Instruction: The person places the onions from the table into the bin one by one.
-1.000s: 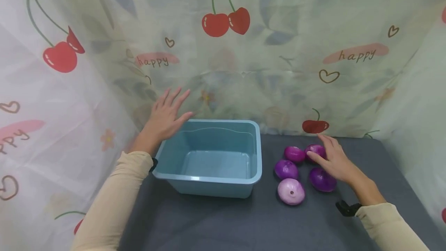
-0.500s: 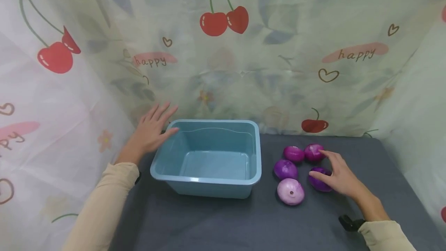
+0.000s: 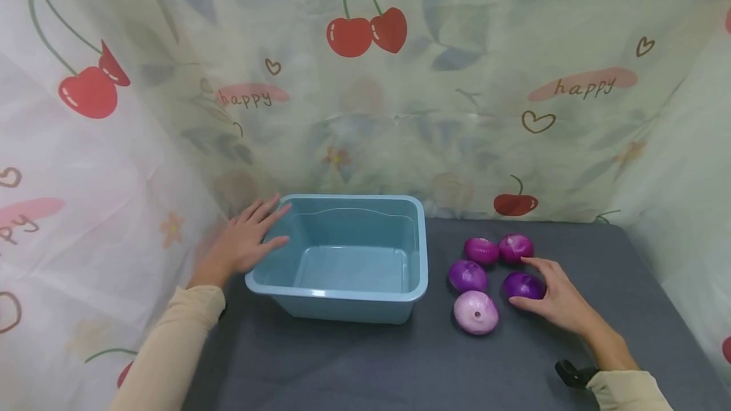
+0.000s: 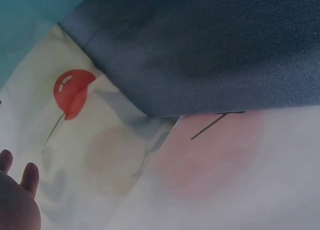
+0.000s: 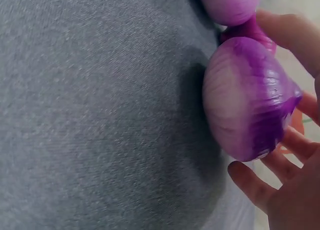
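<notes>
My right hand (image 3: pixel 565 303) is spread around a dark purple onion (image 3: pixel 522 285) on the grey table, thumb near its front and fingertips behind it. In the right wrist view, small gaps show between the onion (image 5: pixel 250 99) and the thumb (image 5: pixel 285 32) and the lowest fingertip (image 5: pixel 242 177); contact by the other fingers is unclear. My left hand (image 3: pixel 240 246) has its fingers extended at the left rim of a light-blue plastic basin (image 3: pixel 342 295). Whether it touches the rim cannot be told. Only part of the left hand (image 4: pixel 17 200) enters the left wrist view.
Several more onions lie right of the basin: a pale one (image 3: pixel 476 313), a purple one (image 3: pixel 467 276), and two magenta ones (image 3: pixel 481 251) (image 3: pixel 516 248) at the back. A cherry-print curtain (image 3: pixel 394 113) encloses the back and sides of the table (image 3: pixel 365 360).
My left hand has come down and left, from above the basin to its left rim. The right hand has moved from over the back onions down around the dark purple one.
</notes>
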Tool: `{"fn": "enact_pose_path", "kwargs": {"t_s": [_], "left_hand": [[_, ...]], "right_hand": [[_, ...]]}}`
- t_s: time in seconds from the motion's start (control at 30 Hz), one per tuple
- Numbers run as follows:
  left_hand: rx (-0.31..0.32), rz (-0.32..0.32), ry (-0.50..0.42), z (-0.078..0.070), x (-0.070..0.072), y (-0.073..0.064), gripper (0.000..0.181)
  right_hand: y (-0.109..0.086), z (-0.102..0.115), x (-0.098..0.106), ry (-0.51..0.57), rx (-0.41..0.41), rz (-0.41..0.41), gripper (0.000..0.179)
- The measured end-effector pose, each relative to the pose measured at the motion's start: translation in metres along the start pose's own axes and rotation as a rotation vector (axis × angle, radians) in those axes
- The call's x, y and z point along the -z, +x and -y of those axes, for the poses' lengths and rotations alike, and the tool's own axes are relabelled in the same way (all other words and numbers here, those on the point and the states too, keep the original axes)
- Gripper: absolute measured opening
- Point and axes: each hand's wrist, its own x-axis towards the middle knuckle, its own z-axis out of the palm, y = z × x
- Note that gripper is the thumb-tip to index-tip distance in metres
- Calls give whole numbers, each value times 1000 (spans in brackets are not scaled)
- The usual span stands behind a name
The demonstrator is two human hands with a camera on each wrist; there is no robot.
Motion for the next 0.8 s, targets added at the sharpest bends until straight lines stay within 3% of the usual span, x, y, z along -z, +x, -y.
{"fn": "enact_pose_path", "kwargs": {"t_s": [0.27,0.5,0.67,0.8], "left_hand": [[6,3,-70,0,-8,-4,67],[10,-4,-110,4,-13,-1,68],[9,-12,-114,6,-15,0,70],[10,-15,-133,7,-16,0,70]], "right_hand": [[-3,-10,-5,-79,36,-15,75],[-3,-8,-4,-75,-35,34,78],[-3,1,-3,-47,-79,30,79],[5,19,4,6,-78,-35,75]]}}
